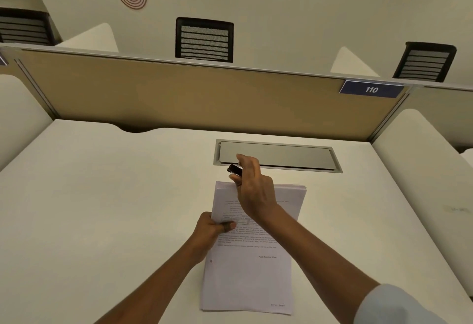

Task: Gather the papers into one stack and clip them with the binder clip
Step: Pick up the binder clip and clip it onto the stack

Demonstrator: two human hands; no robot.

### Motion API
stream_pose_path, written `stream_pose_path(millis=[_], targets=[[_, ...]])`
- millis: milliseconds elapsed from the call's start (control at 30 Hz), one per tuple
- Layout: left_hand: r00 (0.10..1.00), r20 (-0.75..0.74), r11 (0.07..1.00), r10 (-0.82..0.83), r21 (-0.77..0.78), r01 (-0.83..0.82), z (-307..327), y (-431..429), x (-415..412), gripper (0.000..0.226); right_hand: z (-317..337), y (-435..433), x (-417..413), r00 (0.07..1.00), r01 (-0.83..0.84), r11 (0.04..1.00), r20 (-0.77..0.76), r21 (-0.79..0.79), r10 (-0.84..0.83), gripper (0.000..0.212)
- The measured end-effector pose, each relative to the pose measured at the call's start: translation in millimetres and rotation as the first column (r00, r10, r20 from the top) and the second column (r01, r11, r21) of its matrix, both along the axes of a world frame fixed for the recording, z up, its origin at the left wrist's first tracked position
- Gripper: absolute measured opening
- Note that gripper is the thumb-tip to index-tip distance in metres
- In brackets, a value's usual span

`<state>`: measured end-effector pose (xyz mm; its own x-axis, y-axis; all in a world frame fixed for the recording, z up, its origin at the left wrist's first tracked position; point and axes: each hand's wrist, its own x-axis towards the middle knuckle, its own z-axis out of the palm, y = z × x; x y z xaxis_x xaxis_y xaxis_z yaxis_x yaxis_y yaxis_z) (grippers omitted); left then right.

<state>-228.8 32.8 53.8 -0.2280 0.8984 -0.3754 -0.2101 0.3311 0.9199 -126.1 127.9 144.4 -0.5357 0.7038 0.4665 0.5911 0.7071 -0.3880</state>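
Observation:
A stack of white printed papers (249, 272) lies on the white desk (102, 208), lengthwise away from me, its far sheets slightly fanned at the right corner. My left hand (212, 231) pinches the stack's left edge, thumb on top. My right hand (252, 185) hovers over the stack's far left corner and grips a black binder clip (234, 169) by its wire handles. The clip hangs just beyond the papers' far edge, apart from them. Whether its jaws are spread I cannot tell.
A grey metal cable hatch (279, 156) is set into the desk just behind the papers. A tan partition panel (179, 98) with a blue "110" label (371, 89) closes the back. White side dividers stand left and right; black chairs behind.

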Motion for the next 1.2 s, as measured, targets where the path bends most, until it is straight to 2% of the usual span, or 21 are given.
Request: stream_pose_path(millis=[100, 233, 333, 600, 667, 800, 900, 1000, 1200], targets=[[1.000, -0.020, 1.000, -0.006, 0.008, 0.006, 3, -2, 1, 0.038, -2, 1, -4, 0.999, 0.012, 1.000, 0.048, 0.029, -0.013, 0.050], [0.996, -0.089, 0.999, -0.001, 0.037, 0.004, 11, -2, 0, 0.042, -4, 4, -5, 0.999, 0.022, 0.999, 0.036, 0.036, -0.023, 0.045], [0.995, -0.104, 0.997, 0.005, 0.081, 0.003, 24, 5, -2, 0.038, -7, 3, -5, 0.999, 0.023, 0.999, 0.045, 0.044, -0.025, 0.045], [0.995, -0.105, 0.987, 0.003, 0.162, 0.015, 38, 16, -4, 0.002, -9, 5, -1, 0.999, -0.009, 1.000, 0.039, 0.008, 0.009, 0.045], [0.996, -0.086, 0.985, 0.022, 0.173, -0.007, 37, 15, -3, 0.003, -5, 4, -1, 0.999, -0.028, 0.998, 0.016, -0.054, 0.029, 0.047], [0.998, -0.035, 0.981, 0.044, 0.191, -0.037, 35, 14, -4, 0.011, 12, 1, 1, 0.990, -0.101, 0.952, -0.124, -0.288, 0.068, 0.052], [0.999, -0.021, 0.980, 0.033, 0.196, -0.028, 32, 14, -4, 0.013, 32, 1, 7, 0.973, -0.196, 0.883, -0.196, -0.427, 0.121, 0.044], [0.999, -0.015, 0.981, 0.039, 0.192, -0.036, 30, 15, -5, 0.014, 52, 2, 18, 0.984, -0.180, 0.863, -0.099, -0.473, 0.151, 0.037], [0.999, -0.027, 0.979, 0.017, 0.202, -0.011, 30, 16, -5, 0.019, 70, 5, 29, 0.972, -0.137, 0.888, 0.115, -0.438, 0.207, 0.042]])
